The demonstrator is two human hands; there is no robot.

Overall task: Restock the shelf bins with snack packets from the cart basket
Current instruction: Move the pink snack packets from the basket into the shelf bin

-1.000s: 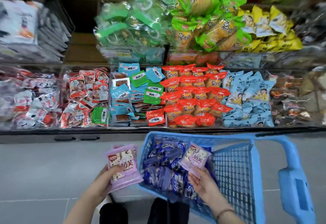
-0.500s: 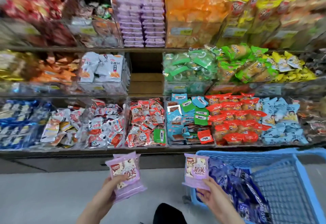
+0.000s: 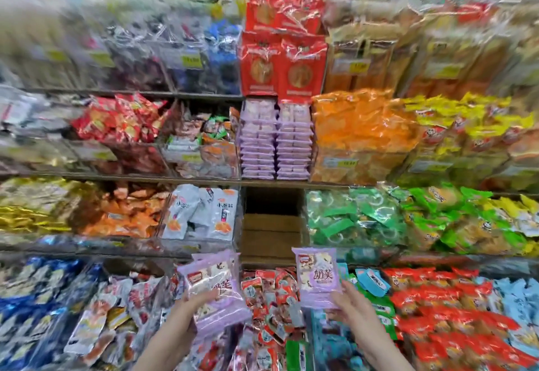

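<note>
Risk: left packets (image 3: 215,286) may slip apart and drop (likely cause: what looks like several slick wrappers gripped at one edge).
Risk: misfiling, since the gap (image 3: 271,224) is nearer than the matching purple stack (image 3: 274,143) above it.
Left hand (image 3: 186,312): curled round the left packets' lower edge.
Right hand (image 3: 354,309): pinches the right packet (image 3: 318,277) at its lower corner.
Packets: glossy lilac, roughly upright, apart, in front of the low bins.

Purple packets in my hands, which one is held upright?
The right packet, in the right hand: it stands straight, label level. The left packet, in the left hand, is tilted.
</note>
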